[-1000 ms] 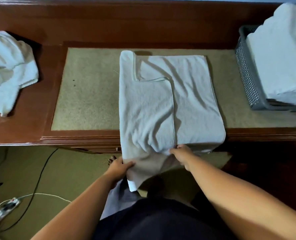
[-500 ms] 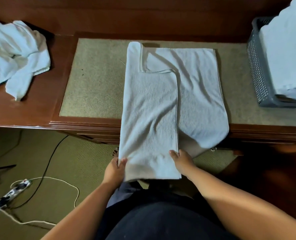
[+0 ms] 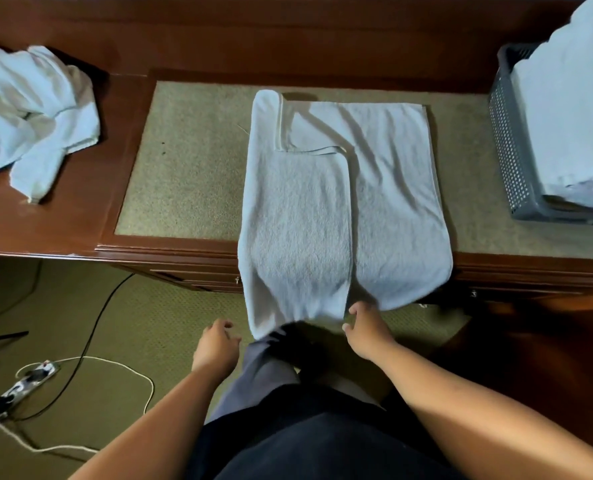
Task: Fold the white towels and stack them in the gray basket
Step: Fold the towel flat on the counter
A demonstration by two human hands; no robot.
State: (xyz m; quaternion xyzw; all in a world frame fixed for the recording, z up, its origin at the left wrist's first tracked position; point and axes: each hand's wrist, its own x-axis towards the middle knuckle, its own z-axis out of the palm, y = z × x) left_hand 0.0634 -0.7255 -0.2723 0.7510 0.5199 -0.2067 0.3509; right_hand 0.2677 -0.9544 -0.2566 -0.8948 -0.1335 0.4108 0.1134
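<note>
A white towel (image 3: 326, 209) lies on the beige desk mat, its left third folded over the middle and its near end hanging over the desk's front edge. My left hand (image 3: 217, 344) hovers just left of the hanging corner, fingers apart, touching nothing. Fingers loosely spread, my right hand (image 3: 366, 329) sits at the hanging end's lower right, its thumb against the hem with no grip that I can see. The gray basket (image 3: 506, 150) stands at the right edge, with folded white towels (image 3: 572, 116) piled above its rim.
A crumpled heap of white towels (image 3: 28, 116) lies on the dark wooden desk (image 3: 122, 133) at the left. On the green carpet below left are a power strip (image 3: 18, 389), a white cord and a black cable. My legs stand close to the desk front.
Both hands have let go of the towel's near end, which now hangs down over the desk edge. My left hand has moved off to the left.
</note>
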